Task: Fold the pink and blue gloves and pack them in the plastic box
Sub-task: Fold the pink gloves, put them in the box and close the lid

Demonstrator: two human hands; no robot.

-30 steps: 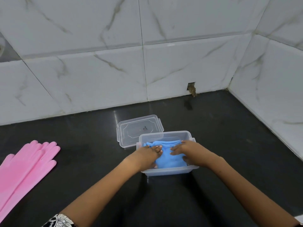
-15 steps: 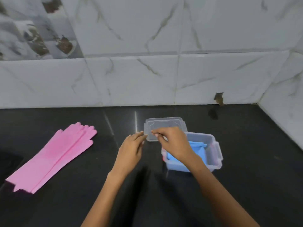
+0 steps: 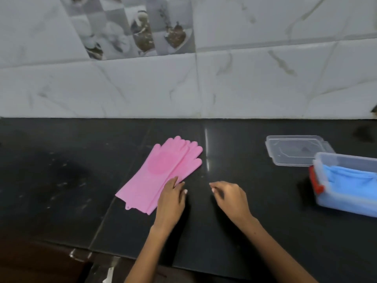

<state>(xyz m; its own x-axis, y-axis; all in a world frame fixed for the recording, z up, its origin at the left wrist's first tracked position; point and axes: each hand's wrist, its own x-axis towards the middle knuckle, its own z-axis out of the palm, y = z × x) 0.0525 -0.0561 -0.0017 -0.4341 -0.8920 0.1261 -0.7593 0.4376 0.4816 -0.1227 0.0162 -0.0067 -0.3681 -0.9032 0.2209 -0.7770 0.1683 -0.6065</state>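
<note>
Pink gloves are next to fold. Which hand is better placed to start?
Left, probably. The left hand already has its fingertips at the near edge of the pink gloves, which lie flat. The right hand hovers over bare counter, beside them.

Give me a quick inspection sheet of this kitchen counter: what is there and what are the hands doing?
Surface: black stone counter, glossy, with faint smudges.
Job's things: pink gloves lie flat and stacked, unfolded; blue gloves sit inside the clear plastic box; the box's lid lies off, behind the box.
Clutter: nothing seen.
Hands: left hand touches the edge of the pink gloves; right hand is over bare counter, holding nothing, fingers loosely curled.
Cables: nothing seen.
Surroundings: white marbled wall tiles, with a patterned grey tile above.
</note>
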